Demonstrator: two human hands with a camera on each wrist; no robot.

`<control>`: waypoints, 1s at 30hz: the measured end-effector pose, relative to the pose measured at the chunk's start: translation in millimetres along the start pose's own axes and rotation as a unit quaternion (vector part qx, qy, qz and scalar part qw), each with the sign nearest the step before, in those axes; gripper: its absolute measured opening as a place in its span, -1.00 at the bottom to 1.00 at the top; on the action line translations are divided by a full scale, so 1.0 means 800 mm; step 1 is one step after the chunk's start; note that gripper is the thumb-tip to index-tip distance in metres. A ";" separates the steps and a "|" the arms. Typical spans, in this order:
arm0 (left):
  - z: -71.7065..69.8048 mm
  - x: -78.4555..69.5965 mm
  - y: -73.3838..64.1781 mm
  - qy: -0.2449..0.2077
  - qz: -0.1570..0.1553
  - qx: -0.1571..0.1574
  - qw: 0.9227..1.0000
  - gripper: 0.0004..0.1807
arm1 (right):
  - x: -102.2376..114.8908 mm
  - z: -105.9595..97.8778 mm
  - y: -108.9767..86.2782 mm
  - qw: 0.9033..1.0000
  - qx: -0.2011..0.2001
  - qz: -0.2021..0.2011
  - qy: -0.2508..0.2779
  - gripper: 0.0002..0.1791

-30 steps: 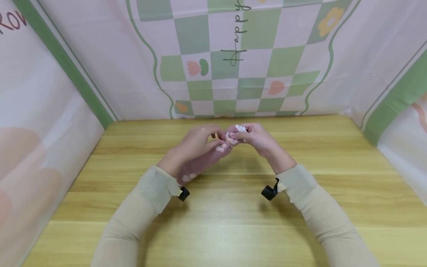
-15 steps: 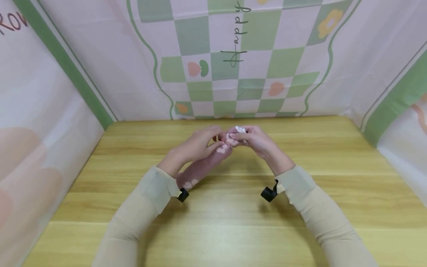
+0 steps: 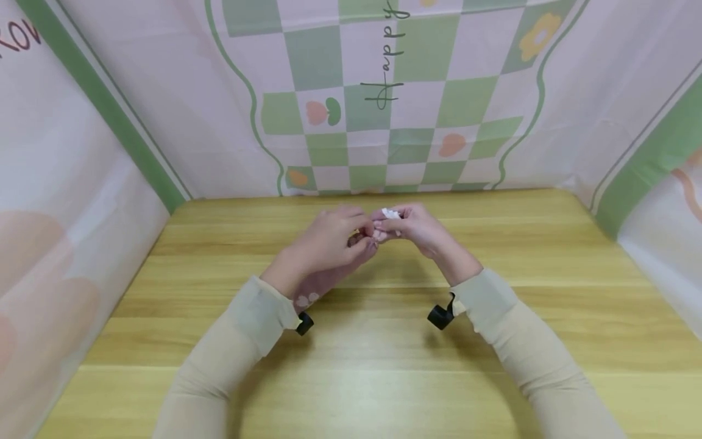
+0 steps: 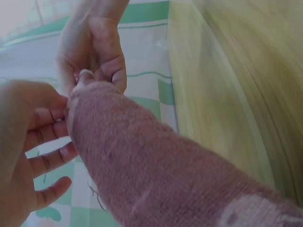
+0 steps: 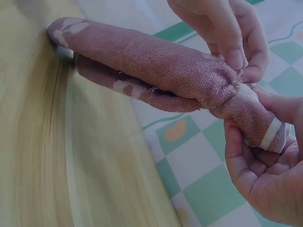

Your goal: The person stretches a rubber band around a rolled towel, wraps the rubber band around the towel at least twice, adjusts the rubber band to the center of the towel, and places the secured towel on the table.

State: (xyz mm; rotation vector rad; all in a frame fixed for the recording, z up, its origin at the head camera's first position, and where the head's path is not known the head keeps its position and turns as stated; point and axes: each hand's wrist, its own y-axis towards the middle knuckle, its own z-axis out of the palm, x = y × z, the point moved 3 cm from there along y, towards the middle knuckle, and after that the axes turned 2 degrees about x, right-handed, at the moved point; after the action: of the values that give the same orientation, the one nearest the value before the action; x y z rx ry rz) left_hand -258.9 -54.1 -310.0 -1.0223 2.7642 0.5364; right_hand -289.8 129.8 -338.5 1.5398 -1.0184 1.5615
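Note:
A mauve terry towel (image 3: 323, 279) with pale flower shapes is rolled up and held above the table, slanting from near my left wrist up to my right hand. In the right wrist view the rolled towel (image 5: 156, 61) is doubled into two lobes and drawn in to a narrow neck. Thumb and fingers of my right hand (image 3: 421, 230) grip the short bunched end, which has a white edge. At the neck, the thumb and forefinger of my left hand (image 3: 333, 239) pinch the cloth. Its other fingers are spread apart in the left wrist view.
A wooden table (image 3: 362, 360) lies beneath both hands. White cloth (image 3: 164, 91) with green checks stands up behind it, and similar panels flank both sides. A small black camera (image 3: 440, 317) hangs under the right wrist, another (image 3: 304, 323) under the left.
My left hand has shifted slightly and turned over the neck, hiding the pale flower beside its fingertips. The right hand keeps its hold on the bunched end, almost unmoved.

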 end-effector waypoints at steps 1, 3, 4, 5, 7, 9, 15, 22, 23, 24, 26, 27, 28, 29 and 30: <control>0.001 -0.002 0.001 0.014 -0.003 0.006 1.000 -0.90 | -0.001 -0.001 0.000 1.000 0.000 0.001 -0.003 -0.65; 0.003 -0.004 0.002 0.035 -0.008 0.011 0.999 -0.88 | -0.002 -0.002 0.000 1.000 -0.001 -0.001 -0.008 -0.65; 0.004 -0.005 0.003 0.041 -0.009 0.010 0.999 -0.87 | -0.002 -0.003 0.000 1.000 -0.002 -0.002 -0.009 -0.65; 0.005 -0.006 0.004 0.045 -0.006 0.006 0.999 -0.87 | -0.003 -0.003 0.000 1.000 -0.001 -0.003 -0.010 -0.65; 0.006 -0.007 0.006 0.046 0.001 -0.004 0.999 -0.87 | -0.004 -0.005 0.000 1.000 0.000 -0.003 -0.007 -0.65; 0.007 -0.008 0.008 0.040 0.009 -0.012 0.999 -0.87 | -0.005 -0.008 0.000 1.000 -0.001 0.001 0.002 -0.65; 0.004 -0.012 0.012 0.047 0.001 0.024 0.999 -0.90 | -0.009 -0.009 0.000 1.000 0.009 0.012 0.026 -0.67; 0.005 -0.012 0.010 0.097 -0.037 0.097 0.990 -0.88 | -0.013 -0.007 0.003 0.999 0.018 0.018 0.035 -0.73; 0.005 -0.013 0.009 0.101 -0.037 0.101 0.989 -0.88 | -0.013 -0.008 0.004 0.999 0.018 0.019 0.035 -0.75; 0.004 -0.013 0.009 0.102 -0.036 0.104 0.989 -0.87 | -0.013 -0.008 0.004 0.999 0.018 0.020 0.035 -0.76; 0.004 -0.013 0.008 0.105 -0.032 0.109 0.988 -0.86 | -0.013 -0.010 0.004 0.999 0.018 0.018 0.033 -0.78; 0.003 -0.013 0.007 0.104 -0.030 0.110 0.988 -0.86 | -0.013 -0.010 0.005 0.999 0.020 0.017 0.031 -0.79; 0.003 -0.012 0.006 0.103 -0.027 0.111 0.988 -0.86 | -0.014 -0.011 0.005 0.999 0.022 0.014 0.028 -0.79; 0.003 -0.012 0.005 0.100 -0.024 0.112 0.988 -0.85 | -0.013 -0.011 0.005 0.999 0.027 0.009 0.026 -0.79; 0.004 -0.011 0.004 0.098 -0.021 0.112 0.989 -0.86 | -0.013 -0.011 0.004 0.999 0.030 0.005 0.026 -0.79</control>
State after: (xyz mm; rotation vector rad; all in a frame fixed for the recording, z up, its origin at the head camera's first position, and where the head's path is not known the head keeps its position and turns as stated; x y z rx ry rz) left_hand -254.4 -45.2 -309.5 -1.1295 2.8781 0.1187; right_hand -296.6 136.8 -349.1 1.5296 -0.9606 1.6447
